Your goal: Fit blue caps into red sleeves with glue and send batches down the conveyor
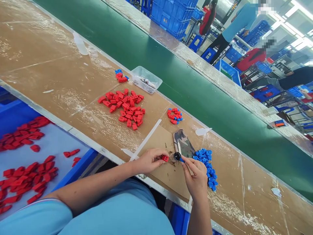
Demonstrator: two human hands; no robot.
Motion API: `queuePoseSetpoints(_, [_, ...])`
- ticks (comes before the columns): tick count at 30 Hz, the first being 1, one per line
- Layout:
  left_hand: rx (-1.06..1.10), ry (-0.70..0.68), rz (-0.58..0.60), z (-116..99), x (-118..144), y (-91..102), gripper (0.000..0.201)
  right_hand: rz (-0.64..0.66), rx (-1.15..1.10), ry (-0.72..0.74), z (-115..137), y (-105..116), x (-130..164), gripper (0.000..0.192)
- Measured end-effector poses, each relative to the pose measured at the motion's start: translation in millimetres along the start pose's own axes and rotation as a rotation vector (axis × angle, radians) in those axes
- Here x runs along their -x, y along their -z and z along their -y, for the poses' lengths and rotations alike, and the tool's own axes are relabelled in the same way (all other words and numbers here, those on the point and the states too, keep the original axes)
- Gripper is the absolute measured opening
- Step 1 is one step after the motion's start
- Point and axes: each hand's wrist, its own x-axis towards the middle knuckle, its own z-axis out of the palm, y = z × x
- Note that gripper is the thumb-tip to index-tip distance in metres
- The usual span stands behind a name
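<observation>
Red plastic piece (165, 158) is pinched between the fingertips of our left hand (149, 160), so this hand is closed around it, just above the brown cardboard sheet (168, 178) on the workbench (49, 71). Our right hand (195, 176) is also closed: its thumb and first finger grip a small blue piece (182, 159), and this piece is very near the red one, with only a small round dark cap (177, 156) and a clear little cup (172, 157) between the two sets of fingertips. We cannot tell if the blue piece touches the dark cap. Just behind our right fingertips lies a camouflage-patterned object (183, 143), and directly to the outer side of the right fingers there is a pile of blue pieces (207, 164), touching the side of that hand or almost. Farther from our left fingers, well apart, we see a big heap of red pieces (127, 109), a small mixed red and blue pile (175, 115), and a clear plastic tray (146, 79). Near our left elbow a blue bin (80, 166) holds more red pieces. Beyond the bench runs a green conveyor belt (171, 71).
</observation>
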Motion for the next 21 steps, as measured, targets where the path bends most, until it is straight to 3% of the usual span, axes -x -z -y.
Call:
queuePoseSetpoints(6, [0.076, 0.021, 0.007, 1.6, 0.4, -2.3, 0.02, 0.081, -0.239, -0.147, 8.0, 9.0, 4.3, 0.019])
queuePoseSetpoints(12, [0.119, 0.081, 0.035, 2.9, 2.4, -4.2, 0.012, 0.072, -0.426, -0.348, 33.8, -6.4, 15.0, 0.022])
queuePoseSetpoints(21, [0.01, 0.016, 0.055, -1.5, 5.1, -0.5, 0.014, 0.108, -0.447, -0.373, 38.9, -23.7, 18.9, 0.024])
